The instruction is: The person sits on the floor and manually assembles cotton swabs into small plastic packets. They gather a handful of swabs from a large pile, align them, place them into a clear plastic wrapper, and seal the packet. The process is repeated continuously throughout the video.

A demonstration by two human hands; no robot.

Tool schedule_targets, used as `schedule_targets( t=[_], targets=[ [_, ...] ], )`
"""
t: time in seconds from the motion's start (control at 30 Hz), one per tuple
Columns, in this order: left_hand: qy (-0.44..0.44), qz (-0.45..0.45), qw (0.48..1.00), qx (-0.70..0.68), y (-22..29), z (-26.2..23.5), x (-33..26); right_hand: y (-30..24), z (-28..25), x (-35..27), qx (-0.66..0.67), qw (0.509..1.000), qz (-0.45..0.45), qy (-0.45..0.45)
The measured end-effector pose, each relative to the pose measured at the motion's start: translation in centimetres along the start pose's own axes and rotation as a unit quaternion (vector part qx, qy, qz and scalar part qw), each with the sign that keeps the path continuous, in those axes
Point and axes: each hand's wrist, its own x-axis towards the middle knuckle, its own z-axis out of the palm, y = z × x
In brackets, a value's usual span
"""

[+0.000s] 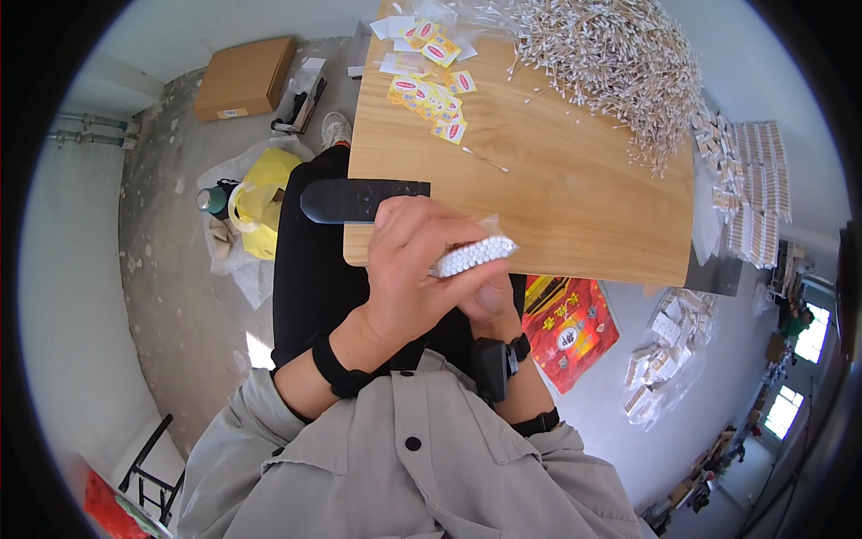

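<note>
A bundle of cotton swabs in a clear wrapper sits in my left hand, its white tips facing up in tight rows. My left fingers and thumb are closed round its sides. Directly below, my right hand is close against the left hand and the bundle. Most of its fingers are hidden, so its grip does not show. Both hands are over the near edge of the wooden tabletop. A single loose cotton swab lies on the wood beyond them.
A large heap of loose swabs covers the far right. Small yellow-and-white cards lie at far left. A black strip juts from the left edge. Packed bundles stand on the right; more bagged packs lie below.
</note>
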Motion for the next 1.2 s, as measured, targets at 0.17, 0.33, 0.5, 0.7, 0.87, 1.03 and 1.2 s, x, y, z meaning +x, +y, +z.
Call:
schedule_targets(
  t=[0.17, 0.33, 0.5, 0.7, 0.87, 1.03, 1.2],
  targets=[
    [-0.015, 0.015, 0.999, 0.025, -0.2, 0.1, -0.2, -0.2, -0.6, -0.1, -0.011, 1.0, 0.021, 0.013],
    [-0.027, 0.001, 0.999, 0.023, 0.2, 0.3, 0.1, -0.4, -0.9, -0.3, -0.013, 1.0, 0.011, -0.008],
    [-0.026, 0.006, 0.999, 0.036, 0.3, 0.3, 0.0, -0.6, -0.7, -0.3, -0.006, 0.999, 0.03, 0.008],
    [-0.026, -0.006, 0.999, 0.035, 0.5, -0.1, 0.2, -0.5, -0.3, -0.1, 0.025, 0.999, 0.029, 0.0],
    [-0.06, -0.084, 0.994, -0.031, 0.4, -0.5, 0.4, -0.7, -0.9, 0.1, -0.101, 0.993, 0.052, 0.034],
    [-0.094, -0.233, 0.965, -0.079, -2.8, 0.1, -1.9, -4.0, 0.3, -2.1, -0.306, 0.937, 0.128, 0.11],
    [-0.067, -0.254, 0.964, -0.048, -5.6, -1.8, -2.5, -16.0, -1.4, -3.5, -0.488, 0.819, 0.171, 0.25]
  ],
)
